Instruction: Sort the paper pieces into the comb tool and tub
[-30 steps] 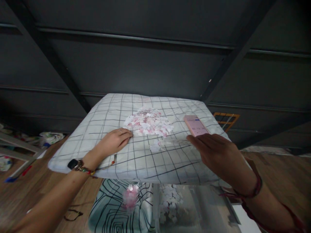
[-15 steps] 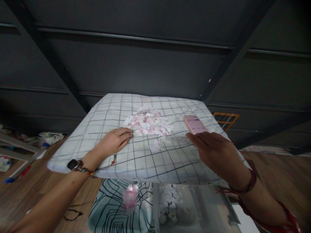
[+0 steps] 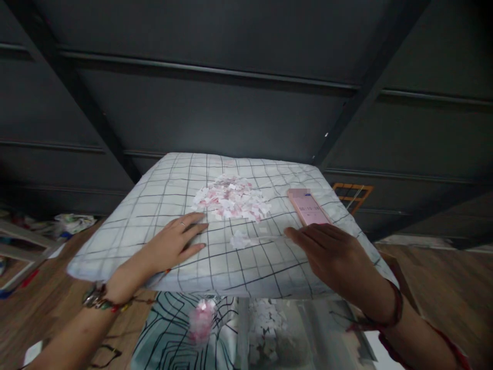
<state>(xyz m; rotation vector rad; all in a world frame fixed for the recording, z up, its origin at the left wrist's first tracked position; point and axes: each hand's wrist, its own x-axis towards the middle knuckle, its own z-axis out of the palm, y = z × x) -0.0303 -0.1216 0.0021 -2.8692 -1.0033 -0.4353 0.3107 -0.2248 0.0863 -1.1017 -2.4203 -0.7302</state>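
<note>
A pile of small white and pink paper scraps (image 3: 233, 199) lies on the checked cloth of the table (image 3: 265, 264). Just left of and below the pile, my left hand (image 3: 175, 241) hovers over or rests on the cloth, fingers spread and holding nothing. My right hand (image 3: 331, 252) is closed around the end of a thin translucent tool (image 3: 265, 238), which resembles a clear plastic spoon. At the tool's far end sits a small clump of white scraps (image 3: 239, 239), apart from the pile. Beyond my right knuckles lies a pink phone (image 3: 309, 209) showing a timer.
Below the table's front edge is a clear plastic bin (image 3: 242, 334) with white scraps inside. Beside it, a bag of pinkish scraps (image 3: 202, 321) lies on patterned teal fabric (image 3: 165, 329). A dark panelled wall (image 3: 215, 113) stands behind the table.
My left hand's fingers have spread apart, and the hand has shifted slightly down and left. The tool and its clump of scraps have moved a little left and down in view.
</note>
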